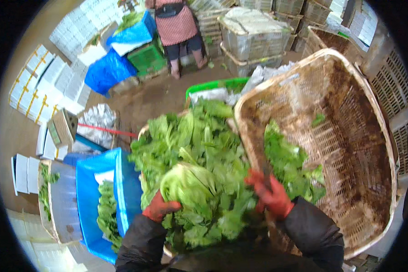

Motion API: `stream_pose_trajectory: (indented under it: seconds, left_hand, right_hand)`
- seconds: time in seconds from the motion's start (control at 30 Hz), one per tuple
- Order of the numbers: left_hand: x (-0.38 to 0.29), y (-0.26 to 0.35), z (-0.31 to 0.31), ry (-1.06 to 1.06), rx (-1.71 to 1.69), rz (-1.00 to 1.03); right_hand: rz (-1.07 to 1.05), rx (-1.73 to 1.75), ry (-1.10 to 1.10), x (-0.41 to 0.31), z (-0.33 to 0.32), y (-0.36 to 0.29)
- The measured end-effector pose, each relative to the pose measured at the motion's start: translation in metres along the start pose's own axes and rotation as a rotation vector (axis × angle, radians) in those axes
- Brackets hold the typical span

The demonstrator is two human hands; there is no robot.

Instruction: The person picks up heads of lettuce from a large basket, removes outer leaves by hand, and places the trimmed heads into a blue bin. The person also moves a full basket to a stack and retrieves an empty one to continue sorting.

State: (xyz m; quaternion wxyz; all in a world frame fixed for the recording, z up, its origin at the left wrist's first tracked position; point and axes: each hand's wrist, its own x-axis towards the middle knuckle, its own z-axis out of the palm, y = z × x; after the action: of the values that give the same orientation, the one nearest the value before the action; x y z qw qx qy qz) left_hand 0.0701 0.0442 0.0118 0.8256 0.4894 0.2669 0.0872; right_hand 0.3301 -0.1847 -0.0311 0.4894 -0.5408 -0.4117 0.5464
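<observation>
In red gloves, both my hands are over a heap of green leafy lettuce (207, 132). My left hand (160, 207) grips the side of a pale green lettuce head (187, 183), its outer leaves spread to the right. My right hand (270, 195), blurred, is at the near rim of a large dirt-stained plastic crate (346, 163). A dark, narrow tool, apparently a knife (267, 171), sticks up from its fingers; the handle is hidden in the glove. Loose lettuce leaves (289, 163) lie inside that tilted crate.
Left stands a blue-lined box (95, 210) with lettuce in a row. Beyond it are white foam boxes (37, 85) and a red strap (107, 130). A green tub (221, 83) stands behind the heap. Farther back are a person (175, 27) and stacked crates (255, 37).
</observation>
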Motion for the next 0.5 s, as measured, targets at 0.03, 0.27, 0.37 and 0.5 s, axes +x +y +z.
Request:
stream_pose_trajectory:
  seconds: [0.03, 0.27, 0.37, 0.5]
  left_hand:
    - [-0.026, -0.003, -0.013, -0.097, 0.158, -0.040]
    - [-0.172, -0.086, -0.023, -0.186, -0.025, -0.257]
    - [-0.188, -0.081, -0.036, -0.271, 0.136, -0.240]
    - [-0.193, -0.072, -0.037, -0.224, 0.047, -0.079]
  right_hand:
    - [0.089, 0.211, 0.084, 0.003, 0.014, -0.003]
    - [-0.148, -0.596, -0.019, -0.013, 0.123, -0.004]
    - [-0.204, -0.880, -0.257, -0.009, 0.158, -0.047]
    - [0.686, -0.286, -0.002, 0.015, 0.146, -0.029]
